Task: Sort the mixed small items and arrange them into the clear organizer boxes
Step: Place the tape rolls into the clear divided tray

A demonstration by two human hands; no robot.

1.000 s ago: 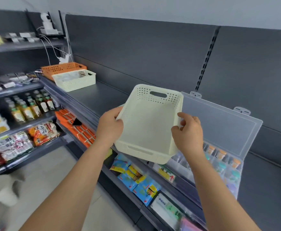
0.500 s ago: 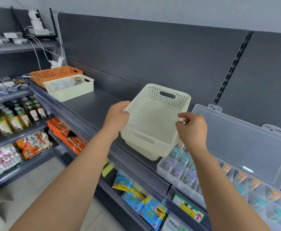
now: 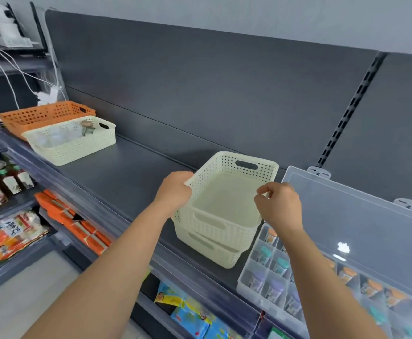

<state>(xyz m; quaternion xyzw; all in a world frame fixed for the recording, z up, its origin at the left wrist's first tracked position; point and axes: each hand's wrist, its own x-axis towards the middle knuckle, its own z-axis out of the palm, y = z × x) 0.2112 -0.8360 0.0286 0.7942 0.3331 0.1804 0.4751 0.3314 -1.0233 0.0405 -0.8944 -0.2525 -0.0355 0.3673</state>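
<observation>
Here, gripping the left rim of the top cream basket (image 3: pixel 227 192) with the left hand (image 3: pixel 175 194), fingers curled over the edge. Pinching the opposite rim with the right hand (image 3: pixel 279 207), thumb and curled fingers closed on the plastic. Partly nested in a lower cream basket (image 3: pixel 209 253), itself standing on the dark shelf (image 3: pixel 126 172) near the front edge. Just right of the stack: the clear organizer box (image 3: pixel 245 275), its lid (image 3: pixel 359 228) standing open behind. In its compartments, small upright vials: purple caps (image 3: pixel 276 287) nearest the front, teal caps (image 3: pixel 264 252) behind them, orange caps (image 3: pixel 271 234) further back. Well apart to the left on the same shelf: a far cream basket (image 3: pixel 72 148) holding clear bottles, with an orange basket (image 3: pixel 45 115) right behind it.
</observation>
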